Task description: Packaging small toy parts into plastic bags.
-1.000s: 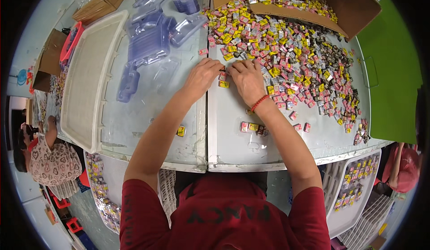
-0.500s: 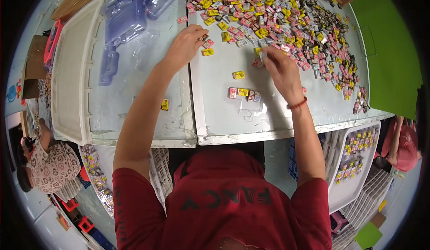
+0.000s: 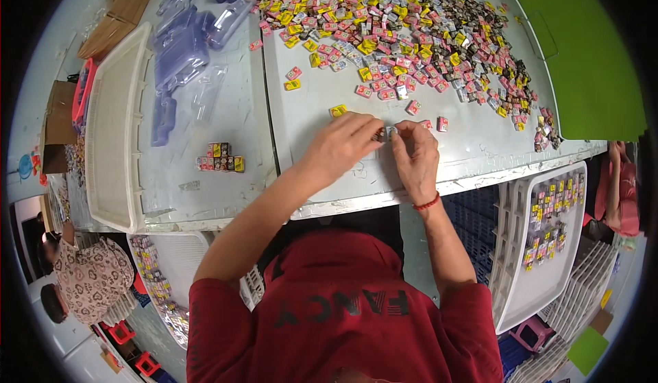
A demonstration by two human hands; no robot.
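My left hand (image 3: 343,146) is closed in a pinch on a small dark box (image 3: 380,135), near the front of the table. Facing it, my right hand (image 3: 417,155) pinches a small pale silver box (image 3: 391,131) between thumb and fingers. The two boxes are close together; whether they touch I cannot tell. Whatever lies under my hands is mostly hidden. Just beyond my left hand lies a yellow box (image 3: 338,111). Close to my right hand lie a pink box (image 3: 413,107) and another pink box (image 3: 442,124).
A wide heap of small boxes (image 3: 411,33) covers the far table. On the left table sit a cluster of boxes (image 3: 219,160), bluish clear plastic shells (image 3: 181,50) and a white tray (image 3: 113,136). A green panel (image 3: 576,54) stands at right. Other people sit at both sides.
Both hands have come back toward me from the heap and met near the table front, each with a small box. The cluster on the left table, earlier mostly behind my arm, now shows.
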